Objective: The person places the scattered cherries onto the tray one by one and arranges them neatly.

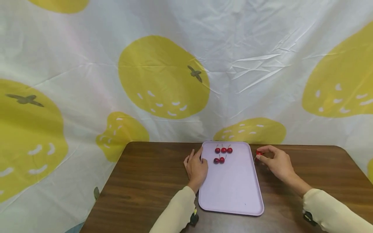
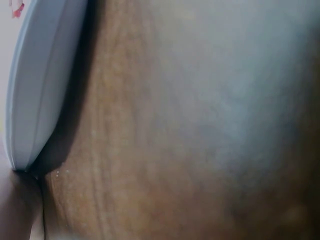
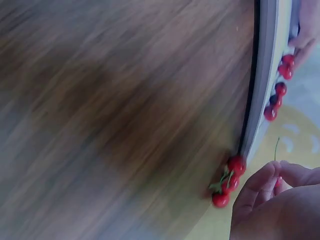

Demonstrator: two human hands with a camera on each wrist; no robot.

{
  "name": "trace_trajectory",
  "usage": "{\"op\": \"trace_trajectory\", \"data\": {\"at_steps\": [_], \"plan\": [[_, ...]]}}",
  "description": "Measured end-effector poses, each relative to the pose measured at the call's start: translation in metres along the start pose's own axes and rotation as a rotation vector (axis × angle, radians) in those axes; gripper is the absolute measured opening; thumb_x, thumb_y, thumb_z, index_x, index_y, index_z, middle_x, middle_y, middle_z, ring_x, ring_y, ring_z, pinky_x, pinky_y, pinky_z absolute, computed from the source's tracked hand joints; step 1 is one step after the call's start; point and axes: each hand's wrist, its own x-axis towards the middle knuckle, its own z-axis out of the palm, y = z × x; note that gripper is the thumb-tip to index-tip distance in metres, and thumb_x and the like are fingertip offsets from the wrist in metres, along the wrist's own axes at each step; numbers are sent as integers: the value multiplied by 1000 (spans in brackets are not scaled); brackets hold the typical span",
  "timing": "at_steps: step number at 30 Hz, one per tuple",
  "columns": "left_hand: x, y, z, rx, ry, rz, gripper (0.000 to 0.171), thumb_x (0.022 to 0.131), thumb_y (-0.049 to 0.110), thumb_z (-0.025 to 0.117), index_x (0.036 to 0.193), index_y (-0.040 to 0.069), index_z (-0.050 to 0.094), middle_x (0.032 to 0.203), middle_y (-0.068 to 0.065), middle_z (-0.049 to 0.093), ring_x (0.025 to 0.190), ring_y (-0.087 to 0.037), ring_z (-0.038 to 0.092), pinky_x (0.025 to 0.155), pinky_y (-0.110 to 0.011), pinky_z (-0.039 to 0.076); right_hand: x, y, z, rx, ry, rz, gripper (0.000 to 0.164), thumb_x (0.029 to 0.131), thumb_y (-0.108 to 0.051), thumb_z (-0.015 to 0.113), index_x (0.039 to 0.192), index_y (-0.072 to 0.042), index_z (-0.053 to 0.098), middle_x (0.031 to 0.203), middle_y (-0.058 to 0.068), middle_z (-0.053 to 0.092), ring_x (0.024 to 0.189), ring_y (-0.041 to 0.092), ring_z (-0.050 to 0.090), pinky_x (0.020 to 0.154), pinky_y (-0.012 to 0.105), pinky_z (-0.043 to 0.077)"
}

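Note:
Five-odd dark red cherries, several in all, lie in two rows on the lilac tray (image 1: 230,191); the back row holds three cherries (image 1: 223,150) and the front row two cherries (image 1: 222,160). My left hand (image 1: 197,166) rests at the tray's left edge, its thumb over the rim. Just beyond the right rim, my right hand (image 1: 275,161) pinches a cherry (image 3: 278,182) whose green stem points up between thumb and finger; the fingers hide most of the fruit. Beside that hand, a small cluster of cherries (image 3: 230,184) sits on the table against the tray.
The brown wooden table (image 1: 145,187) carries the tray near its back edge. Behind it hangs a white cloth (image 1: 221,90) printed with large yellow fruit. A dark device (image 1: 194,218) is strapped at the left sleeve, another dark device (image 1: 309,217) at the right.

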Motion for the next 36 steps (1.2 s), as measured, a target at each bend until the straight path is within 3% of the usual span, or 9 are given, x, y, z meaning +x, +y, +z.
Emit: {"op": "trace_trajectory", "data": {"at_steps": [5, 11, 15, 19, 27, 36], "plan": [[0, -2, 2, -3, 30, 17, 48, 95, 5, 65, 142, 13, 69, 137, -3, 74, 148, -32, 54, 120, -55, 29, 1, -12, 17, 32, -13, -31, 28, 95, -17, 78, 120, -3, 73, 98, 19, 78, 64, 13, 69, 54, 27, 57], [1, -1, 1, -6, 3, -7, 47, 97, 7, 64, 143, 14, 68, 139, -3, 73, 150, -29, 52, 123, -53, 27, 6, -20, 37, -61, 1, -82, 24, 91, -17, 82, 114, -9, 77, 81, 11, 73, 61, 8, 58, 52, 24, 48], [0, -3, 3, -5, 21, 1, 47, 96, 7, 65, 142, 14, 69, 137, -3, 74, 149, -30, 53, 122, -53, 28, 10, -24, 49, -107, -46, -84, 22, 91, -17, 82, 112, -12, 79, 89, 11, 77, 64, 10, 56, 53, 25, 43], [1, -5, 6, 5, 54, 19, 46, 95, 6, 66, 140, 14, 70, 134, -4, 75, 146, -30, 55, 120, -53, 29, 15, -30, 59, -112, -111, -89, 22, 90, -16, 82, 112, -12, 80, 106, 13, 81, 71, 14, 68, 57, 26, 47], [1, -5, 5, 13, 25, 1, 48, 96, 8, 65, 143, 17, 68, 138, -1, 73, 149, -27, 53, 122, -52, 28, 23, -38, 70, -185, -204, -204, 20, 89, -14, 83, 108, -15, 83, 103, 7, 83, 88, 21, 75, 76, 36, 53], [3, -8, 6, 25, 27, 7, 48, 96, 8, 66, 143, 17, 68, 137, -1, 74, 149, -27, 53, 122, -51, 29, 29, -40, 74, -173, -271, -266, 18, 90, -10, 81, 107, -12, 83, 103, 7, 82, 88, 19, 74, 79, 36, 59]]}}
